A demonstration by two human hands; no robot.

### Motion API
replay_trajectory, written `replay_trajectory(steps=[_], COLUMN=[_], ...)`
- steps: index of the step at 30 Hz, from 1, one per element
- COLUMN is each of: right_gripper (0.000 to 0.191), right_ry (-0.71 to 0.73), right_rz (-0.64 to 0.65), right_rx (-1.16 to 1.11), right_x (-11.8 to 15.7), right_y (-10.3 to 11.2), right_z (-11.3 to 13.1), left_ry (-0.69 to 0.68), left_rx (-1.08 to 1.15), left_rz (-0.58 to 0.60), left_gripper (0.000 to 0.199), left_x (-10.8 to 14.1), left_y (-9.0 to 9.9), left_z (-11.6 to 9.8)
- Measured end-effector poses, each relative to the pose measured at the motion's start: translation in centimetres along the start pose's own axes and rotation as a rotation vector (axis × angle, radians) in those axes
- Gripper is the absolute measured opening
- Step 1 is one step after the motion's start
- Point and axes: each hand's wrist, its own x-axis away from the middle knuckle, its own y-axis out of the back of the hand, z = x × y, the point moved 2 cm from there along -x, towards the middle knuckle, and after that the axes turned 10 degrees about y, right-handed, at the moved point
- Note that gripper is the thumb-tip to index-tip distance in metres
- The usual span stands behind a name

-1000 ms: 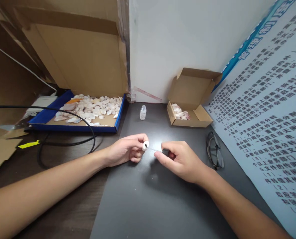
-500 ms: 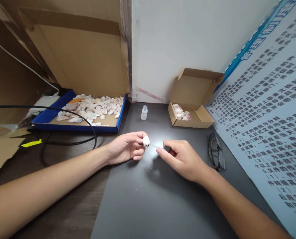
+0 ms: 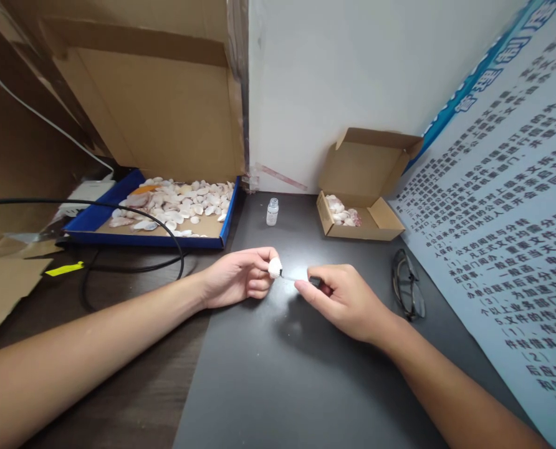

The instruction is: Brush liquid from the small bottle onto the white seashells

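Note:
Between the fingers of my left hand (image 3: 240, 279) is a small white ribbed shell (image 3: 275, 267). My right hand (image 3: 338, 296) is closed around the dark cap of a small brush (image 3: 288, 279), whose thin clear stem points left. The brush's dark tip is at the shell's right edge. Behind my hands a small open glass bottle (image 3: 272, 212) with a white label stands upright on the dark grey mat (image 3: 259, 386).
A blue-edged box (image 3: 142, 238) of many shells stands at the back left, crossed by a black cable (image 3: 174, 242). At the back right is a small cardboard box (image 3: 364, 232) with shells; glasses (image 3: 407, 285) lie in front of it.
The brush's dark tip now shows at the shell's right edge, slightly higher than before. Both hands keep nearly the same place and hold.

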Motion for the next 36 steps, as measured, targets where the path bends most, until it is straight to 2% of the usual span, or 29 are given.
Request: replay_trajectory(steps=[2,7,10,12,16,21,31,36], right_gripper=[0.047,0.049,0.047,0.047,0.051,0.049,0.038,0.040], right_ry=[-0.004,-0.029,0.023,0.008,-0.076,-0.030,-0.043,-0.050], right_rz=[0.008,-0.087,-0.007,0.016,-0.077,-0.041,-0.088,-0.172], right_rx=[0.003,0.015,-0.042,-0.045,0.002,-0.062,-0.099,-0.152], right_x=[0.05,0.19,0.23,0.21,0.11,0.11,-0.01,0.10], right_y=[-0.02,0.22,-0.05,-0.16,0.08,0.05,-0.09,-0.23], right_z=[0.00,-0.17,0.00,-0.04,-0.45,-0.44,-0.70,-0.75], left_ry=[-0.004,0.001,0.004,0.005,0.004,-0.009,-0.012,-0.020], left_rx=[0.003,0.000,-0.004,-0.002,0.010,0.025,0.057,0.041], left_rz=[0.003,0.003,0.005,0.008,0.009,0.004,0.001,-0.002], left_gripper=[0.005,0.005,0.005,0.005,0.005,0.005,0.004,0.007], left_x=[0.02,0.02,0.01,0.00,-0.01,0.02,0.02,-0.02], left_y=[-0.04,-0.08,-0.09,-0.10,-0.18,-0.39,-0.31,-0.32], left_z=[-0.01,0.06,0.08,0.09,0.10,0.10,0.00,-0.04])
